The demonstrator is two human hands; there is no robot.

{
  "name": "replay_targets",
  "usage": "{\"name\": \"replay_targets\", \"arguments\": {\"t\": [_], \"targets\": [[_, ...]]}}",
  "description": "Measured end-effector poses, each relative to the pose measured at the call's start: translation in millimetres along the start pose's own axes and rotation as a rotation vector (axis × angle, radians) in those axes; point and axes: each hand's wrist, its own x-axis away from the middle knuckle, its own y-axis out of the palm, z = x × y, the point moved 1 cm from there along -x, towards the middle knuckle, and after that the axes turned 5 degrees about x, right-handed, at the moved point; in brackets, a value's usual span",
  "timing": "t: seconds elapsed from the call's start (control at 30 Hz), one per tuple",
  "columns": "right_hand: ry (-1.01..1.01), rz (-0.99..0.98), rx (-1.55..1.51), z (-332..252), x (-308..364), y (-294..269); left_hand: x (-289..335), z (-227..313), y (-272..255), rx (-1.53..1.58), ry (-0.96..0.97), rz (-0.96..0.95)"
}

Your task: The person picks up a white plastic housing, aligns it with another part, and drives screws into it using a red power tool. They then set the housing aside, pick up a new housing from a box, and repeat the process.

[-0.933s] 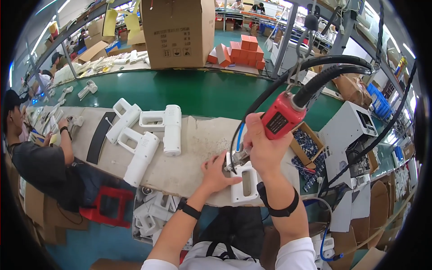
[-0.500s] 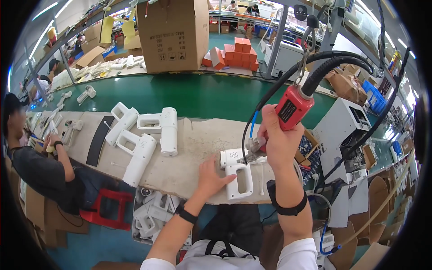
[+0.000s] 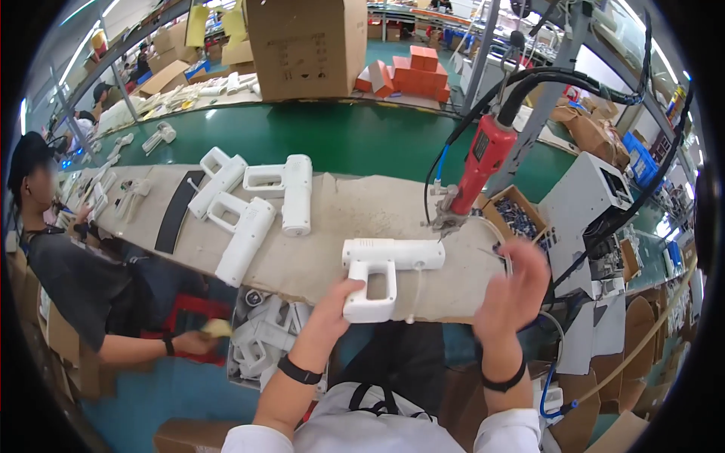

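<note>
A white gun-shaped plastic housing (image 3: 408,254) lies at the near edge of the work board, its looped handle towards me. My left hand (image 3: 332,306) grips that handle with the thumb over its side. To the right, my right hand (image 3: 513,294) is raised above the board's edge, empty, fingers stretched out and blurred. A red power screwdriver (image 3: 487,155) hangs on its cable behind the housing, its bit pointing down near the barrel end and held by no hand. A thin pale stick-like part (image 3: 418,293) lies beside the handle.
Several similar white housings (image 3: 297,195) rest at the left of the board. A box of screws (image 3: 521,214) sits on the right. Below, a carton (image 3: 264,336) holds white parts. A co-worker (image 3: 83,279) sits at the left. A large cardboard box (image 3: 306,53) stands beyond the green belt.
My right hand has let go of the screwdriver and moved down and right. My left hand has closed on the housing's handle, and the housing has shifted left. The co-worker's arm now reaches down.
</note>
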Motion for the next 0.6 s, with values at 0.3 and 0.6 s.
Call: {"name": "replay_targets", "arguments": {"t": [0.3, 0.6], "targets": [[-0.044, -0.645, -0.065, -36, 45, 67, 34, 25, 44, 0.212, 0.119, 0.017], [0.007, -0.529, -0.125, -43, 41, 93, 49, 30, 67, 0.336, 0.131, -0.134]]}}
